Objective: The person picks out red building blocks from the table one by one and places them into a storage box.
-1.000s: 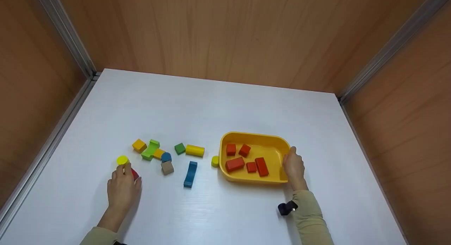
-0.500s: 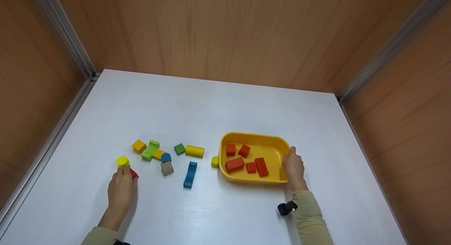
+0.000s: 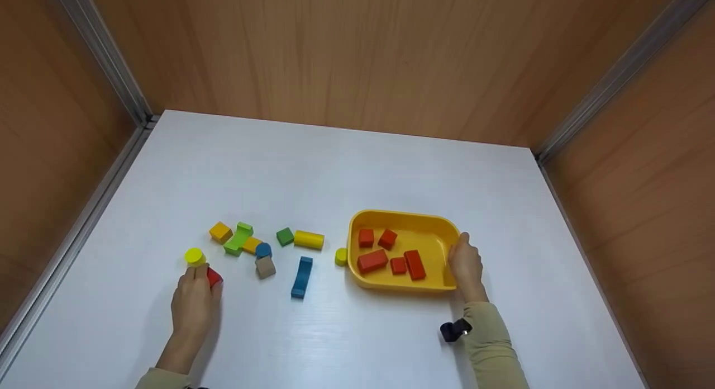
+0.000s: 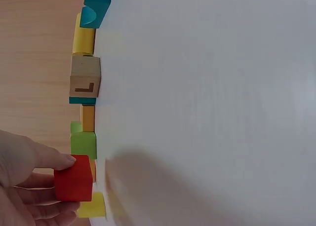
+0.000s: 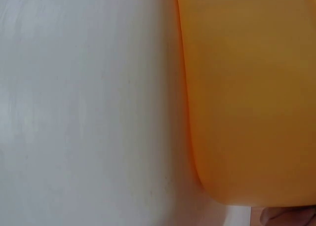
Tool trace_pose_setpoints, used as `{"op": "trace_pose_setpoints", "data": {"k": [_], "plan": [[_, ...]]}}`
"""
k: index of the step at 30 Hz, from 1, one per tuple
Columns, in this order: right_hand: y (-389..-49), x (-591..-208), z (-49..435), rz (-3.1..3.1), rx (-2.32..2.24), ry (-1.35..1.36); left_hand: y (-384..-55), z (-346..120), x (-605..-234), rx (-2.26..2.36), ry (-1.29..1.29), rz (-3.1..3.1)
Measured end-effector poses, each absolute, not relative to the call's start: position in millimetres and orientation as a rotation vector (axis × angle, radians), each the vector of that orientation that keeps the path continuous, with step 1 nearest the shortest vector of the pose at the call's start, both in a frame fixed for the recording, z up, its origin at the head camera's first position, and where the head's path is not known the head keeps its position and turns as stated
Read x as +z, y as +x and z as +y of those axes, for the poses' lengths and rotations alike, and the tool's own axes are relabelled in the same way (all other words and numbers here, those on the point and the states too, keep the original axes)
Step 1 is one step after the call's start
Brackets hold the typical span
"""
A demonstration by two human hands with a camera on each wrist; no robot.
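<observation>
My left hand (image 3: 192,305) pinches a red block (image 4: 73,178) between thumb and fingers, close over the table. In the head view only part of this block shows at the fingertips, just short of an upright yellow cylinder (image 3: 195,257). My right hand (image 3: 467,266) grips the right end of a yellow tray (image 3: 430,224), fingers at its rim. Inside the tray lie several red blocks (image 3: 372,261). The right wrist view is mostly filled by the tray's outer wall (image 5: 252,97), with a bit of the hand at the bottom.
Between the hands lie an orange block (image 3: 221,232), a light green piece (image 3: 234,245), a natural wood cube (image 3: 265,266), a dark green cube (image 3: 285,236), a lying yellow cylinder (image 3: 309,240) and a blue piece (image 3: 301,277). A short yellow cylinder (image 3: 341,257) sits by the tray's left side.
My left hand has drawn slightly back from the upright yellow cylinder, and the red block has shifted and turned in its fingers. The right hand and tray have stayed put.
</observation>
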State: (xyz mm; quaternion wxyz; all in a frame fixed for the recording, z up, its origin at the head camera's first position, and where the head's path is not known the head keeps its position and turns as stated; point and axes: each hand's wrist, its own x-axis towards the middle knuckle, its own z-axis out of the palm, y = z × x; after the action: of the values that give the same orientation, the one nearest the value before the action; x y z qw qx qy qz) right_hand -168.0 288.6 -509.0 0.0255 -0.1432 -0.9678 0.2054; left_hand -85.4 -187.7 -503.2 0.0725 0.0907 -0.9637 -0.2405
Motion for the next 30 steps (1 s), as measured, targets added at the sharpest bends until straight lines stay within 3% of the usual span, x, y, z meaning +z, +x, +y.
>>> {"op": "trace_pose_setpoints", "data": {"k": [30], "plan": [[-168.5,-510.0,288.5,-2.985,0.691,-0.448,-94.0,-93.5,-466.9,-0.889,0.049,-2.749]]}}
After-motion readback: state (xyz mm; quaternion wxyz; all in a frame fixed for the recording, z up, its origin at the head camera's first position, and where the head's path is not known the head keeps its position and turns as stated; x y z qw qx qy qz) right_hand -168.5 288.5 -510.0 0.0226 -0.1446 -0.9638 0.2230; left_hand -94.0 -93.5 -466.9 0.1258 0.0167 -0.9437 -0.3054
